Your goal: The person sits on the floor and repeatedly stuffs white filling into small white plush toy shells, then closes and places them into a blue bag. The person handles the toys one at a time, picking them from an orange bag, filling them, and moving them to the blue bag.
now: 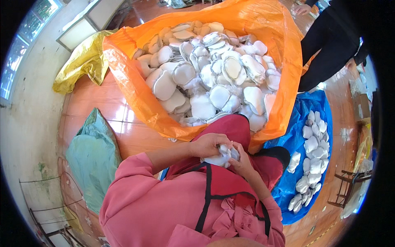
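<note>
Over my lap, both hands are closed on a small bundle of soft white pads [221, 159] with some grey showing. My left hand [210, 144] grips it from the upper left, fingers bent over the top. From the right side, my right hand [242, 159] pinches its edge. In front of my knees, a large orange sack [119, 53] lies spread wide, heaped with loose white and grey rounded pads [219, 96]. Bundled white pads [314, 152] lie in a long pile on a blue sheet [284, 181] at my right.
At the left, a green sack [92, 160] stands on the tiled floor, with a yellow sack [84, 61] beyond it. A metal-framed rack [45, 206] is at the lower left. Another person in dark trousers [331, 41] stands at the far right. A small wooden stool [347, 183] sits beyond the blue sheet.
</note>
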Available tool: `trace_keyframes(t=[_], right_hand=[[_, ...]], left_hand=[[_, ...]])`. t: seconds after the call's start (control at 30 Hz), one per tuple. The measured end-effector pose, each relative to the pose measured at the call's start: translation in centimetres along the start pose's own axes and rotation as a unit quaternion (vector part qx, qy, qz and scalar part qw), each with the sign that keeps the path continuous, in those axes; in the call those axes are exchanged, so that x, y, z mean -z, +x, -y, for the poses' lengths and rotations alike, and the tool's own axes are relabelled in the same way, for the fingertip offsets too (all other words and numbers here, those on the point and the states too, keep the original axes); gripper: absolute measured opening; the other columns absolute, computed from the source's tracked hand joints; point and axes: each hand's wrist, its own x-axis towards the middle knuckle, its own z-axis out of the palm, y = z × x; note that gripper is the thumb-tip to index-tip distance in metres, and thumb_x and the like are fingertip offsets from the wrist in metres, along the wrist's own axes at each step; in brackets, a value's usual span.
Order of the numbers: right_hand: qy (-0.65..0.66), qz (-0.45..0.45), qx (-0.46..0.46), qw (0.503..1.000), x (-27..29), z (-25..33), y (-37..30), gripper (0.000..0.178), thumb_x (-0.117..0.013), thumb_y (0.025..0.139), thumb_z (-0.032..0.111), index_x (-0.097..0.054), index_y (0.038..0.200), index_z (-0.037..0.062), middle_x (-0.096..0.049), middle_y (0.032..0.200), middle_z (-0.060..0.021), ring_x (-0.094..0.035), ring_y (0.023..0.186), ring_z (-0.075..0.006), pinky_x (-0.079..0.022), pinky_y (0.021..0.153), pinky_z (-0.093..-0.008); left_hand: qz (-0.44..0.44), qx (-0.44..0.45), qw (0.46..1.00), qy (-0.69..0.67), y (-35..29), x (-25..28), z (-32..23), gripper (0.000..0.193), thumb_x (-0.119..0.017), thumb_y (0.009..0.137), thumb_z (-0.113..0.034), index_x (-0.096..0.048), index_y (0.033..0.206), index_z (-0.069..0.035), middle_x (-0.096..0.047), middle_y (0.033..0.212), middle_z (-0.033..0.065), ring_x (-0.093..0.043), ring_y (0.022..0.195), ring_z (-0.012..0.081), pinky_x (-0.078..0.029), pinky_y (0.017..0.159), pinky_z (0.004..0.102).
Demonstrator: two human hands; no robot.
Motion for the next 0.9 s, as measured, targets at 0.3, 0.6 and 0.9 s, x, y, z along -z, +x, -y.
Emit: trace_keyframes(t=[0.3, 0.6, 0.9], right_hand=[[-0.038, 0.01, -0.003, 0.999, 0.4, -0.5, -0.5, 0.052, -0.053, 0.093, 0.044, -0.052, 0.123, 0.0007, -0.061, 0.111, -0.015, -0.059, 0.103, -0.0242, -0.044, 0.091, -0.0328], [-0.072, -0.103, -0.033, 0.992, -1.8, -0.8, -1.3, 0.035, -0.047, 0.093, 0.028, -0.063, 0.107, 0.0007, -0.066, 0.097, -0.0177, -0.064, 0.091, -0.0283, -0.048, 0.082, -0.0345], [0.024, -0.146, -0.088, 0.985, -3.4, -1.0, -1.3, 0.032, -0.048, 0.093, 0.028, -0.064, 0.096, 0.0002, -0.065, 0.085, -0.0148, -0.063, 0.081, -0.0207, -0.048, 0.074, -0.0333]], left_hand=[[0.012, -0.061, 0.993, 0.104, -0.7, -1.3, 1.1, 0.042, -0.07, 0.062, -0.002, -0.058, 0.103, -0.008, -0.054, 0.103, 0.0099, -0.056, 0.097, 0.0294, -0.046, 0.081, 0.0383], [0.106, -0.01, 0.991, 0.079, 1.8, 0.8, -0.7, 0.017, -0.065, 0.083, -0.017, -0.064, 0.094, -0.004, -0.061, 0.087, 0.0104, -0.061, 0.084, 0.0268, -0.049, 0.076, 0.0363], [0.3, 0.129, 0.944, 0.054, 3.2, 2.2, -2.2, 0.026, -0.075, 0.074, -0.017, -0.06, 0.09, -0.003, -0.058, 0.08, 0.0076, -0.058, 0.074, 0.019, -0.047, 0.066, 0.0318]])
